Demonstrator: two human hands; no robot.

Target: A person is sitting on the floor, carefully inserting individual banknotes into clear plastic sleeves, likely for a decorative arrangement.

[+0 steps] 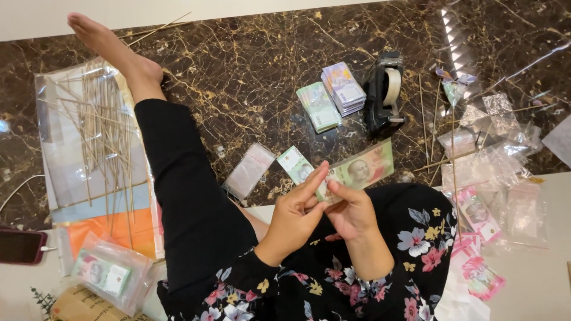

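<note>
Green banknotes point(351, 172) are pinched between both hands: left hand point(295, 215) at seven o'clock, right hand point(352, 213) just beside; tape dispenser point(385, 95) at one o'clock.

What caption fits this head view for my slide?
Seated on a marble floor, left hand and right hand pinch green banknotes near two note stacks.

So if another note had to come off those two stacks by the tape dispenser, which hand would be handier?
Probably the right hand. Both hands pinch the banknote, but the two stacks lie ahead and slightly right, beside the tape dispenser; the left hand sits further off.
</note>
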